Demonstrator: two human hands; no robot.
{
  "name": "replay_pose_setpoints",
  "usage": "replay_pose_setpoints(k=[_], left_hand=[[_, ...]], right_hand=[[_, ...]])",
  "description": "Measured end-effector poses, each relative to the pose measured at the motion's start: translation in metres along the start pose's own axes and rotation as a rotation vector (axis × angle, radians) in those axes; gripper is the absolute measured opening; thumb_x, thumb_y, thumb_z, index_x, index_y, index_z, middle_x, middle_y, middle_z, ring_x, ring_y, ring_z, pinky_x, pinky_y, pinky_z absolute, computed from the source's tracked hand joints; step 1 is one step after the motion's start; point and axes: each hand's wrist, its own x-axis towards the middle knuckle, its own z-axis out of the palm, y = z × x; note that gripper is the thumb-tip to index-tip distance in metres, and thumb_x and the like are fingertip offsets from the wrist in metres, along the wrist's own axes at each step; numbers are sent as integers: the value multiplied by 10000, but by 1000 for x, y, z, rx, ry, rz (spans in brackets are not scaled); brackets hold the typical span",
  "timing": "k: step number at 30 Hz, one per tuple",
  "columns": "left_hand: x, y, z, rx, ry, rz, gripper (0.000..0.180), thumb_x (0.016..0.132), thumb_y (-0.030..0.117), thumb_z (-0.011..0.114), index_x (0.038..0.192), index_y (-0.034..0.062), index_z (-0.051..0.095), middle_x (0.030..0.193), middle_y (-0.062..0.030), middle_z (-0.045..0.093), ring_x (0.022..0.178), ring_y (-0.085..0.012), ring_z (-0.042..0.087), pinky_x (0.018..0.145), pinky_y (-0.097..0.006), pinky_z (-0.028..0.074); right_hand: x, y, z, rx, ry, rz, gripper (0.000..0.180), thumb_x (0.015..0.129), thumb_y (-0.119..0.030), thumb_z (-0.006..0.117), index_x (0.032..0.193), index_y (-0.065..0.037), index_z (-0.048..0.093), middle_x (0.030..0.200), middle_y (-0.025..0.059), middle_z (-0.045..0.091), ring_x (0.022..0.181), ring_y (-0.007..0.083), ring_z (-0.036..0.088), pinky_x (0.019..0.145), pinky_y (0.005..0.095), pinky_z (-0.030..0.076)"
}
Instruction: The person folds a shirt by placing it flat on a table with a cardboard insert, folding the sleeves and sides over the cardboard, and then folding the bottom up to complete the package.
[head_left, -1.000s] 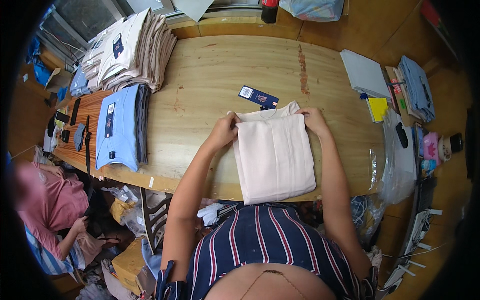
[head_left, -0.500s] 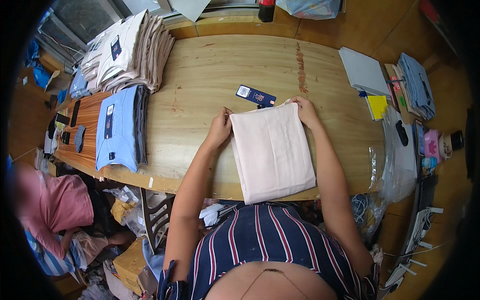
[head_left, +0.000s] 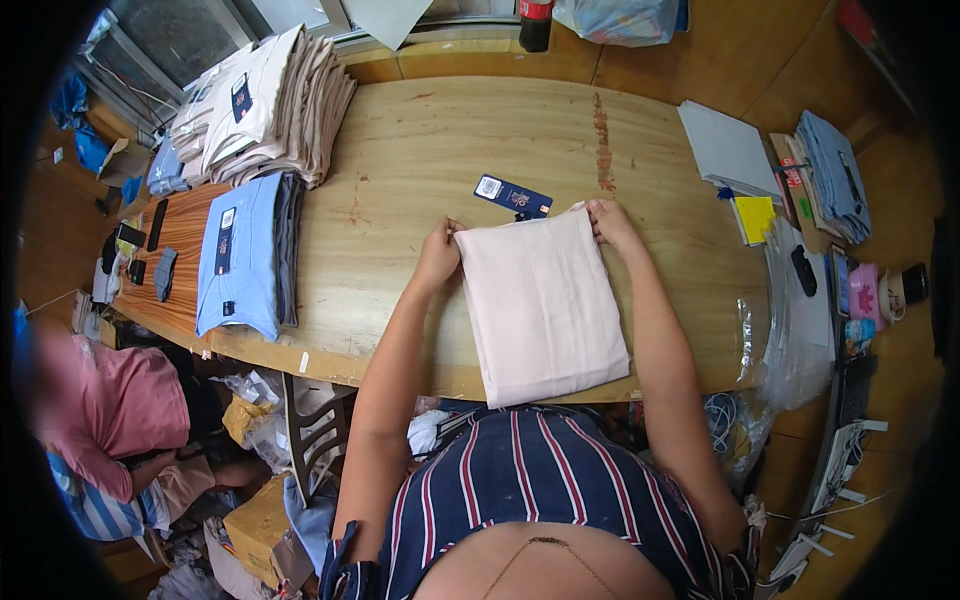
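A folded pale pink garment [head_left: 545, 310] lies on the wooden table [head_left: 460, 130] in front of me, its near end at the table's front edge. My left hand [head_left: 439, 250] grips its far left corner, fingers closed on the cloth. At the far right corner my right hand [head_left: 610, 222] pinches the fabric between thumb and fingers. A dark blue hang tag [head_left: 513, 195] with a white label lies flat just beyond the garment's far edge. Whatever is folded inside the garment is hidden.
Folded blue garments [head_left: 240, 260] lie at the left, with a tall stack of pale garments [head_left: 265, 110] behind. Clear plastic bags [head_left: 795, 330], a white folder [head_left: 728, 150] and folded blue cloth [head_left: 835, 180] sit at the right. A person in pink [head_left: 125, 400] sits at lower left.
The garment stays in place between both hands. My right fingers have shifted slightly at its far right corner. The whole view has moved a little.
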Motion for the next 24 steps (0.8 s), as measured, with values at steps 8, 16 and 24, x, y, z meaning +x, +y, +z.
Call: replay_pose_setpoints(k=[8, 16, 24], left_hand=[[-22, 33, 14, 298, 140, -18, 245, 678, 180, 651, 793, -10, 548, 656, -96, 580, 585, -189, 550, 535, -295, 439], [-21, 35, 27, 814, 402, 115, 375, 558, 223, 737, 745, -27, 529, 752, -192, 581, 718, -321, 558, 635, -361, 450], [-13, 54, 20, 331, 237, -11, 460, 523, 143, 766, 855, 14, 475, 752, -117, 569, 710, -251, 554, 634, -314, 440]], right_hand=[[-15, -13, 16, -450, 126, -29, 318, 642, -209, 684, 835, 8, 553, 767, 152, 599, 730, 288, 573, 646, 349, 435], [-19, -22, 5, -564, 190, 4, 350, 624, -206, 697, 854, 13, 548, 976, 204, 535, 928, 310, 520, 785, 356, 408], [-33, -12, 8, -194, 259, -139, 277, 678, -109, 648, 913, -10, 538, 818, 157, 597, 787, 265, 575, 686, 355, 439]])
